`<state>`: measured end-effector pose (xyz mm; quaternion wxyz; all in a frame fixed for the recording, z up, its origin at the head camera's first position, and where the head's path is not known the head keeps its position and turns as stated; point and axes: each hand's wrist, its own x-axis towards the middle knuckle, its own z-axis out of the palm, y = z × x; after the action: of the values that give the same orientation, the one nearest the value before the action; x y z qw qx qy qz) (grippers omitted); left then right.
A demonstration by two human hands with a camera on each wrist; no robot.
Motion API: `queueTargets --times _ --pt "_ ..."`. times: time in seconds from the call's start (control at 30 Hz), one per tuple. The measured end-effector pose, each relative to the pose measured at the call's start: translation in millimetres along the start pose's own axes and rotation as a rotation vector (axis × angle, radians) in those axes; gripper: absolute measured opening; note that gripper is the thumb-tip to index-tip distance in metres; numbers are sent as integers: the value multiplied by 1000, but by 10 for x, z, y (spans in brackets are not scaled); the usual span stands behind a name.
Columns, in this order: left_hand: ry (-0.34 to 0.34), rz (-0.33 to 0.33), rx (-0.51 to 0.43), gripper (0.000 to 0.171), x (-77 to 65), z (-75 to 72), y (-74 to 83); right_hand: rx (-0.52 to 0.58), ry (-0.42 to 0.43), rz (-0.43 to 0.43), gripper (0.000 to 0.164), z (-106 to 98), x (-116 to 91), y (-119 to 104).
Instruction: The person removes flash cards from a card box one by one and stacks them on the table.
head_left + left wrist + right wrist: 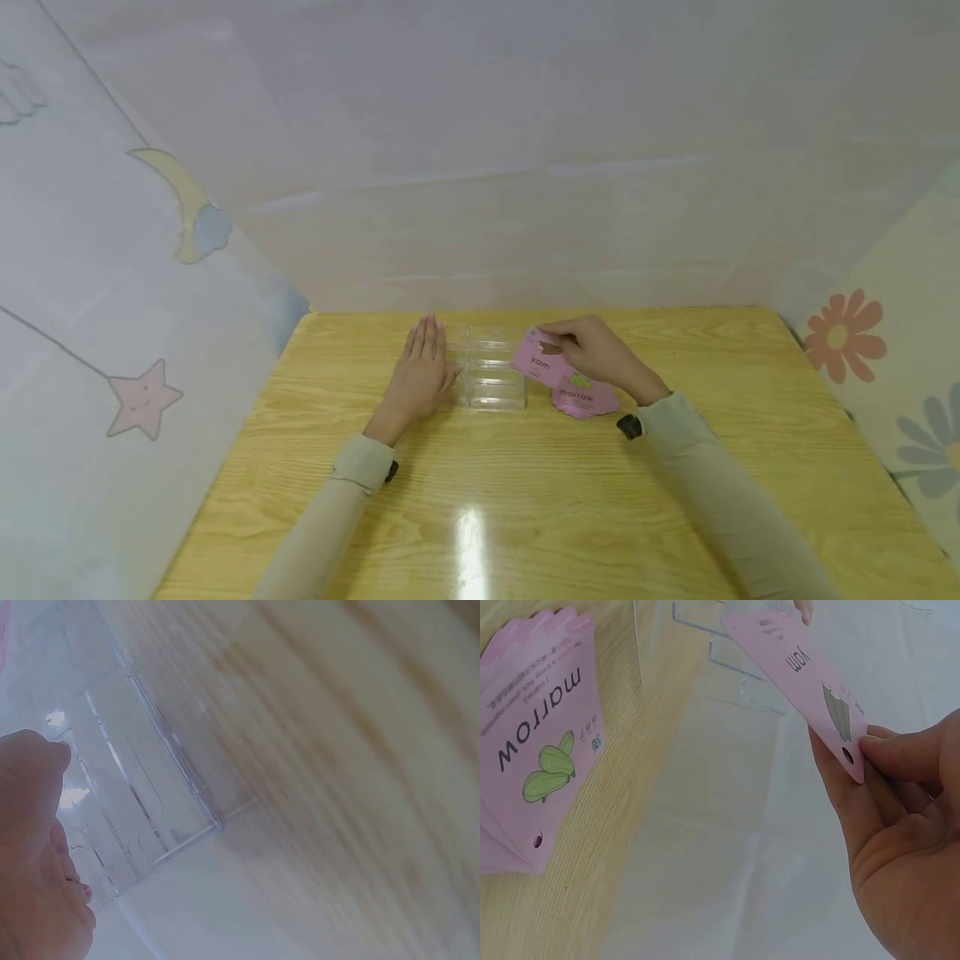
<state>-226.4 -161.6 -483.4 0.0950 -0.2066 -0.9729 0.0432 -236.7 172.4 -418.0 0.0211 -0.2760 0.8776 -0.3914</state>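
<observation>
A pink flashcard (537,362) printed "yam" is pinched by its punched corner between the thumb and fingers of my right hand (600,350). It is tilted, with its far end near the right side of a clear plastic stepped rack (497,390). My left hand (422,379) lies along the rack's left side, fingers straight, thumb toward the rack. In the left wrist view, the hand overlaps part of the clear rack (142,780), so exact contact is hard to tell. Beside my right hand, a fanned stack of pink flashcards (547,727) lies on the table, "marrow" on top.
The wooden table (405,517) has a bright glare patch near its front. A pale wall sheet (525,242) rises right behind the rack. Patterned side walls with a star (146,398) and a red flower (846,336) flank the table.
</observation>
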Motion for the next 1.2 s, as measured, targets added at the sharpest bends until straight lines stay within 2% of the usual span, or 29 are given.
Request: queueTargets --times 0.17,0.47,0.73,0.93,1.2 --pt "-24 -5 -2 81 -13 -2 11 20 -14 24 39 -25 -24 21" --pt "-20 -8 -16 82 -50 12 6 60 -42 38 37 -44 -63 119" --pt "19 -3 27 81 -7 -4 -10 12 -43 55 36 -142 -88 241" --pt "-13 -2 12 81 -10 6 -20 -39 -71 79 33 -147 -111 375" --pt "-27 4 22 82 -7 13 -32 -43 -108 97 31 -123 -137 564"
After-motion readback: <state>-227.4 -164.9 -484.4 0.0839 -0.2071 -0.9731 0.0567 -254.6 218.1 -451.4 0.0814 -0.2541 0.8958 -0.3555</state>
